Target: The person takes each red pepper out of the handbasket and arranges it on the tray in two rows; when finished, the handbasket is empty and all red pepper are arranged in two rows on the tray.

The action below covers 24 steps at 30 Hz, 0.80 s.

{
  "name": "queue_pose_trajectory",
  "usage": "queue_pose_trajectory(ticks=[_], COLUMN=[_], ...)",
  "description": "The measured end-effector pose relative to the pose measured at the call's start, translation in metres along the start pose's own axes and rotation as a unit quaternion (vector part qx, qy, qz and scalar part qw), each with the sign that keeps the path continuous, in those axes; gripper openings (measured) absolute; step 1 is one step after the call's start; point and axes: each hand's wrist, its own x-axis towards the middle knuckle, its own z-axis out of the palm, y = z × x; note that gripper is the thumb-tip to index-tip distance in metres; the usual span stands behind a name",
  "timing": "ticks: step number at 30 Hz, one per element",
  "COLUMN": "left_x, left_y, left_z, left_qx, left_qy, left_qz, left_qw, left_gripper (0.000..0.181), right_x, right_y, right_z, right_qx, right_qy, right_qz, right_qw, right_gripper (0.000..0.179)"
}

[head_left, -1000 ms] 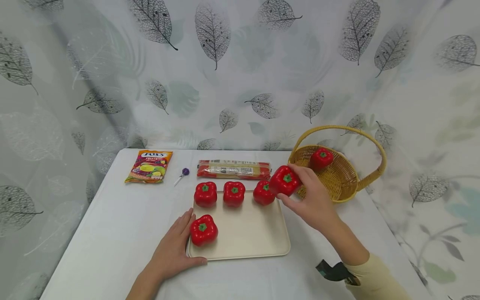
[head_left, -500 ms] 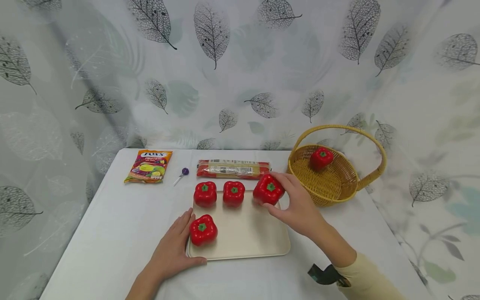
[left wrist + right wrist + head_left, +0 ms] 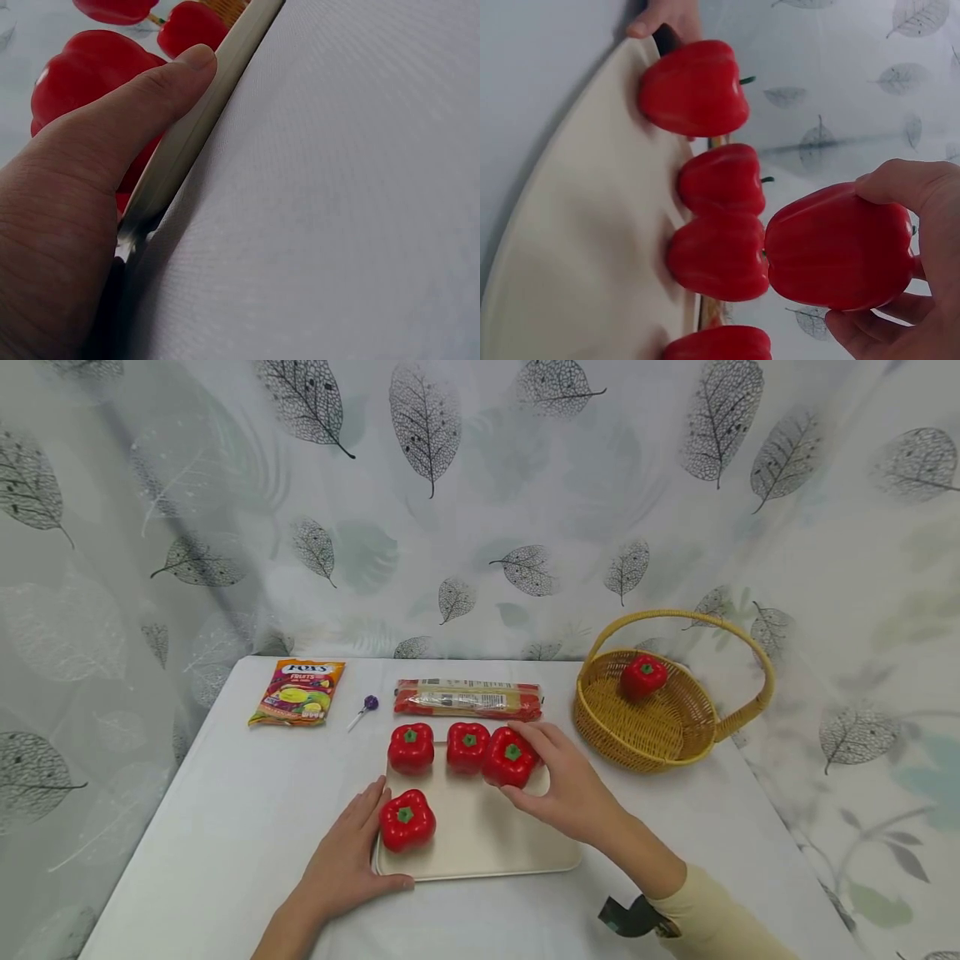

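Observation:
My right hand (image 3: 566,789) holds a red bell pepper (image 3: 511,757) above the back of the cream tray (image 3: 487,843), with thumb and fingers on its sides. In the right wrist view the held bell pepper (image 3: 840,247) is raised off the tray. My left hand (image 3: 348,852) rests against the tray's left edge, its thumb along the front rim. Standing on the tray are a front-left pepper (image 3: 407,821), a back-left pepper (image 3: 410,748) and a back-middle pepper (image 3: 467,748). A back-right pepper (image 3: 720,345) shows in the right wrist view; the right hand and held pepper mostly cover it in the head view.
A wicker basket (image 3: 611,735) with a tall handle stands at the back right, one red pepper (image 3: 642,677) inside. Behind the tray lies a long red-and-yellow packet (image 3: 468,700). A purple lollipop (image 3: 371,702) and a candy bag (image 3: 298,693) lie at the back left.
The right hand has carried its pepper leftward and slightly down, from beside the basket to over the tray's back part. The left hand and the other peppers stay put.

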Motion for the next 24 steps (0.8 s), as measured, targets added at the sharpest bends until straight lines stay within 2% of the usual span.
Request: queue_pose_trajectory(ticks=[15, 24], left_x=[0.000, 0.000], left_y=[0.002, 0.002], left_z=[-0.002, -0.002], left_qx=[-0.008, 0.002], left_qy=[-0.006, -0.006], left_qz=[-0.007, -0.001], left_qw=[0.9999, 1.0000], left_gripper=[0.141, 0.142], right_x=[-0.003, -0.007], right_y=[-0.005, -0.003], right_z=[0.035, 0.052], right_qx=[0.014, 0.012], right_qy=[-0.056, -0.097], right_qz=[-0.010, -0.021], right_qw=[0.9983, 0.9950], right_gripper=[0.087, 0.087])
